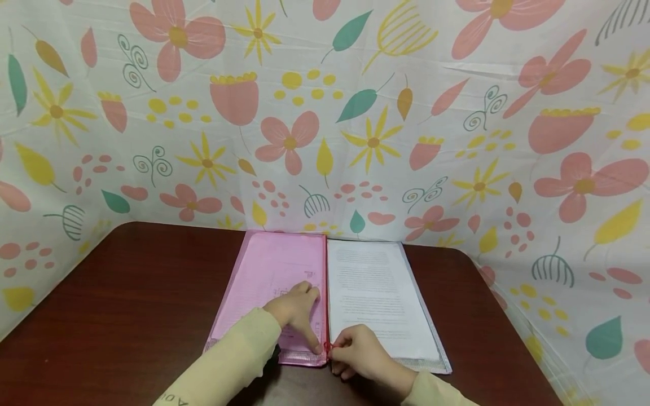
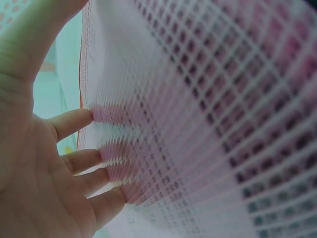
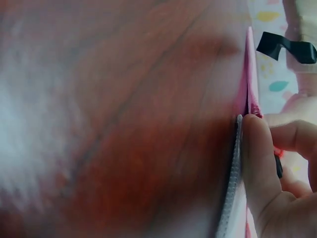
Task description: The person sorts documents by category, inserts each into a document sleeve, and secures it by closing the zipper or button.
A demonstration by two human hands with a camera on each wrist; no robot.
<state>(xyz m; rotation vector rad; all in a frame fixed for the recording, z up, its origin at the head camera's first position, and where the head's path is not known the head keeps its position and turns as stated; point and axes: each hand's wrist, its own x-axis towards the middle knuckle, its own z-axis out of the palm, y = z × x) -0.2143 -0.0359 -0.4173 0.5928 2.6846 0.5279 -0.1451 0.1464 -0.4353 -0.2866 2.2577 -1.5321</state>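
A pink mesh zip pouch (image 1: 256,276) with printed sheets inside lies flat on the table. My left hand (image 1: 297,310) rests on it with the fingers spread; in the left wrist view the fingertips (image 2: 110,206) touch its gridded surface. At the pouch's lower right corner, my right hand (image 1: 363,352) pinches a small red zipper pull (image 1: 327,348) between thumb and fingers. Beside it lies a second zip pouch (image 1: 442,361), clear with a dark edge, holding printed white paper (image 1: 376,287). The right wrist view shows the right thumb (image 3: 257,148) at the pouches' near edges.
The dark brown table (image 1: 127,304) extends on both sides of the pouches. A flower-patterned cloth (image 1: 325,113) hangs behind the table and along its sides. A black strap (image 3: 287,47) shows at the left wrist in the right wrist view.
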